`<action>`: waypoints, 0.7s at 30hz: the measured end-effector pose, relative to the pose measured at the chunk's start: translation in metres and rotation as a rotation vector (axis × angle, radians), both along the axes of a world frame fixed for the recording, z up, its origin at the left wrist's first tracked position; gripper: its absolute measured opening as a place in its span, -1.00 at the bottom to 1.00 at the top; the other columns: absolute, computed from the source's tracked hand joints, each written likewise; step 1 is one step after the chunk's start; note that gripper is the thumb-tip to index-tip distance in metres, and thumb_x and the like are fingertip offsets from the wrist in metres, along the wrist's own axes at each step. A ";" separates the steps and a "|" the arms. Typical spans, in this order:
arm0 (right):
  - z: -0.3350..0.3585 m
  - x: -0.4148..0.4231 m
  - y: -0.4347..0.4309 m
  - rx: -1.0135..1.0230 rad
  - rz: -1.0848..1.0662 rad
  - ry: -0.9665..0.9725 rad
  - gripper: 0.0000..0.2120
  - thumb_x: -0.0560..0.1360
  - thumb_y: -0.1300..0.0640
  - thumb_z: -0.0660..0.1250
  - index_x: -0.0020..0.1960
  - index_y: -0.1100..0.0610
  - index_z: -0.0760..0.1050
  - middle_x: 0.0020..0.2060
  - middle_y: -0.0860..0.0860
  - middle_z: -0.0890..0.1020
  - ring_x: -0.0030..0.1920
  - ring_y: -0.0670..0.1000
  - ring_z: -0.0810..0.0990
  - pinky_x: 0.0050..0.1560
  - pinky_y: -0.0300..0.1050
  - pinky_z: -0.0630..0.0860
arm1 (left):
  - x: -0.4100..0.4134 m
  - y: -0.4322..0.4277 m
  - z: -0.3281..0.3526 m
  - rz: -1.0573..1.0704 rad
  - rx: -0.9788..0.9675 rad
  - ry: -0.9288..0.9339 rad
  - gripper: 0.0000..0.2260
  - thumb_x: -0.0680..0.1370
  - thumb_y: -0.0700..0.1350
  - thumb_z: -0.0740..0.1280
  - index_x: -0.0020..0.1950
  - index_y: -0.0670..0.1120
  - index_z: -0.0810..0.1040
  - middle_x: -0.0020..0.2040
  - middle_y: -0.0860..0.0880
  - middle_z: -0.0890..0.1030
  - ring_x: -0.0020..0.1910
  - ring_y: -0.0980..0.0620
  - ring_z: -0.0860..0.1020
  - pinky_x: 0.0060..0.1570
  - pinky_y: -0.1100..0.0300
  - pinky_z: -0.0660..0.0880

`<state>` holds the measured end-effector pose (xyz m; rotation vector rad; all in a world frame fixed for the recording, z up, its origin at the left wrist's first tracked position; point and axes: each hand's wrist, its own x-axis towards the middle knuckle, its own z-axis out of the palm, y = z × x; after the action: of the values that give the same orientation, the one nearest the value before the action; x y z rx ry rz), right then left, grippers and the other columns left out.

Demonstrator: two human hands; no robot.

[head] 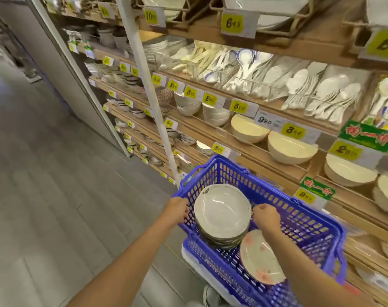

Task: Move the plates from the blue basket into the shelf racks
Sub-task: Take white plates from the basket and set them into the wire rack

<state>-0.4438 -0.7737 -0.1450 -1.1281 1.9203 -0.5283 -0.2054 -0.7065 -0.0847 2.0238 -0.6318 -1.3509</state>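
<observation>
- The stack of plates (222,213) sits at the blue basket (299,218)'s left wall, with a flowered plate (259,260) leaning beside it.
- The right hand (266,217) grasps the stack's right edge, and the left hand (177,210) curls over the basket's left rim.
- Early days, it seems: the load is yet to reach the shelf racks (255,158).

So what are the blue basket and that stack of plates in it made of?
The blue basket looks like moulded plastic: a uniform lattice of holes. The stack of plates looks like glazed ceramic, perhaps melamine: smooth pale faces reflecting the lights.

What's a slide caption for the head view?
Left hand holds the blue basket; right hand grips its plate stack, beside shelves.
</observation>
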 end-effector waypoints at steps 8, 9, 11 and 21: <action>-0.040 0.010 -0.002 0.266 0.024 0.027 -0.74 0.51 0.21 0.26 0.07 0.37 0.56 -0.01 0.25 0.63 0.03 0.20 0.59 -0.09 -0.06 0.42 | 0.002 -0.074 -0.045 -0.401 0.057 -0.348 -0.89 0.55 -0.05 0.26 -0.13 -0.06 0.47 -0.01 -0.09 0.57 0.09 -0.12 0.53 -0.04 0.11 0.38; -0.042 0.012 -0.003 0.282 0.002 0.017 -0.74 0.52 0.21 0.25 0.09 0.37 0.55 -0.02 0.24 0.62 0.02 0.18 0.58 -0.12 -0.09 0.37 | 0.000 -0.081 -0.051 -0.450 0.069 -0.354 -0.85 0.57 -0.04 0.26 -0.02 -0.12 0.50 0.08 -0.16 0.58 0.16 -0.15 0.52 0.02 0.07 0.39; -0.044 0.015 -0.006 0.296 -0.034 0.025 -0.73 0.53 0.22 0.23 0.11 0.37 0.54 0.04 0.27 0.62 0.09 0.22 0.58 -0.09 -0.07 0.41 | -0.001 -0.096 -0.058 -0.522 0.103 -0.367 -0.65 0.59 -0.07 0.24 0.28 -0.25 0.44 0.30 -0.24 0.50 0.29 -0.19 0.46 0.18 0.05 0.38; -0.043 0.032 -0.010 0.369 -0.147 0.112 -0.96 0.50 0.25 0.21 -0.09 0.19 0.42 -0.16 0.13 0.48 -0.15 0.10 0.43 -0.18 -0.15 0.31 | -0.007 -0.148 -0.090 -0.847 0.205 -0.434 -0.64 0.58 -0.15 0.20 0.32 -0.29 0.42 0.30 -0.25 0.48 0.25 -0.21 0.47 0.16 0.07 0.41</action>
<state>-0.4116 -0.7842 -0.1875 -0.7966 2.1013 -0.1773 -0.2125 -0.8544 -0.1752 2.3424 -1.7551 -1.4422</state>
